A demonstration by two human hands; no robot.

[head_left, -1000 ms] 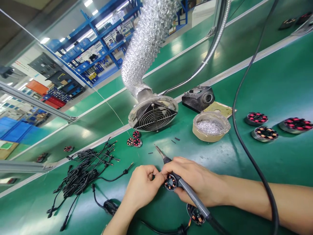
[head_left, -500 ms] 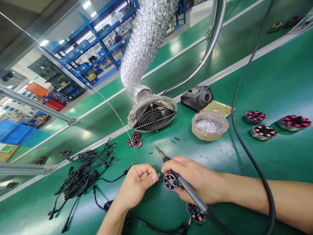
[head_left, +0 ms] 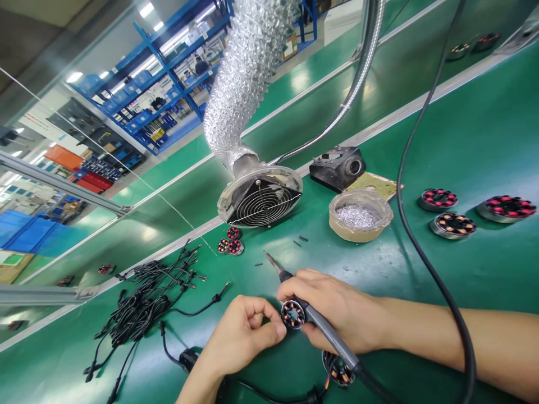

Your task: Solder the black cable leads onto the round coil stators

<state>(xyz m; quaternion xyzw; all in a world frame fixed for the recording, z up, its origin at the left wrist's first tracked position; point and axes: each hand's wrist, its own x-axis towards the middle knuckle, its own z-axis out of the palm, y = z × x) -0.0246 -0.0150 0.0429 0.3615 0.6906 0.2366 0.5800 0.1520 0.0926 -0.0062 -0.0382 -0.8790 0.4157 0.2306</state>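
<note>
Right hand point(head_left: 337, 311) is gripping a soldering iron point(head_left: 329, 332), tip pointing far and left, and is also holding a small coil ring point(head_left: 292, 315) at the handle's left side. Ring is sitting between the two hands, copper-coloured windings facing the camera. Left hand point(head_left: 246, 334) is bringing thumb and forefinger together right by the ring's left edge; can't tell if it's touching the ring or pinching anything thin. Wired coil ring point(head_left: 339, 375) is lying on the green table point(head_left: 484, 275) just on the near side of the right hand, partly hidden by the iron. Black cables point(head_left: 145, 306) are lying heaped on the left. Three small rings point(head_left: 234, 247) are clustering just beside the fume extractor point(head_left: 261, 199). Tub point(head_left: 357, 233) of silvery bits is standing right of that. Three larger rings point(head_left: 452, 225) are lying far right.
</note>
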